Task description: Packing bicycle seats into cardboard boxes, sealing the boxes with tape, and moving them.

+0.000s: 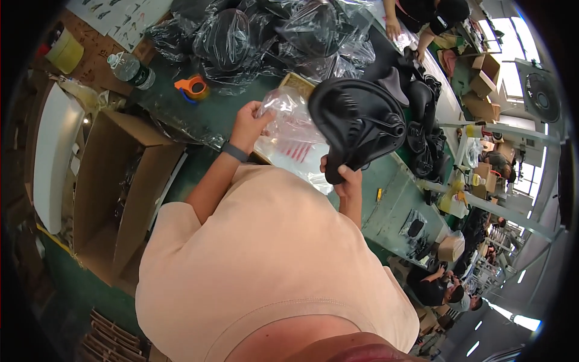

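The work in hand seems to be bagging: the left hand (249, 125) is gripping a clear plastic bag (285, 117) while the right hand (346, 178) is holding up a black bicycle saddle (360, 120). The saddle is hanging above the green workbench (392, 208), just to the right of the bag and apart from the left hand, and it is showing its ribbed underside to the wearer. Judging from this, the next move is calling for the bag's mouth to be spread and the saddle to be led in, wide end or nose; whether the mouth is already parting is hard to tell through the glare on the film.

The left forearm is reaching up and forward, a dark wristband (234, 151) circling its wrist, and the thumb and fingers are pinching the bag's near left edge. The right arm is coming from behind the shirt's edge, its hand pointing upward; the thumb is pressing on the narrow nose and the fingers are wrapping behind it, so the wide end is leaning up and away. Beyond both hands, film-wrapped saddles (223, 42) are lying heaped on the bench
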Demonstrator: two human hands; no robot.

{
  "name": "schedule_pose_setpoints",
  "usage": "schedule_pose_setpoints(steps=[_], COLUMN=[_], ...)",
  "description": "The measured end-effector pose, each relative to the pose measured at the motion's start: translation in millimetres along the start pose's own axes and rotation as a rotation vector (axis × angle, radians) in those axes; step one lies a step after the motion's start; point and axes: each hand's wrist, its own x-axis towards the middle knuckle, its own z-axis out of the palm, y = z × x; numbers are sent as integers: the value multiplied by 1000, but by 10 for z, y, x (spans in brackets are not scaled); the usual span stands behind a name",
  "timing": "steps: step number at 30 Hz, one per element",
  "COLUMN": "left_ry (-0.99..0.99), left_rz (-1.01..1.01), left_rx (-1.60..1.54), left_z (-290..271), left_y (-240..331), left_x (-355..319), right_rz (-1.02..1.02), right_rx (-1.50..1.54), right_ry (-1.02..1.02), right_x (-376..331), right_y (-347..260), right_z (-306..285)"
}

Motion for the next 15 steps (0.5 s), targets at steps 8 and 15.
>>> schedule_pose_setpoints(steps=[8,15], left_ry=[97,-131], left_rz=[778,781], left_rx=[1110,1212], left_z=[689,1180], left_y=[109,725], left_x=[594,602], right_rz=[-255,-249], right_rx=[-1592,-1660], right_ry=[233,343], right_x=[56,31], right_y=[45,-236], right_z=[555,772])
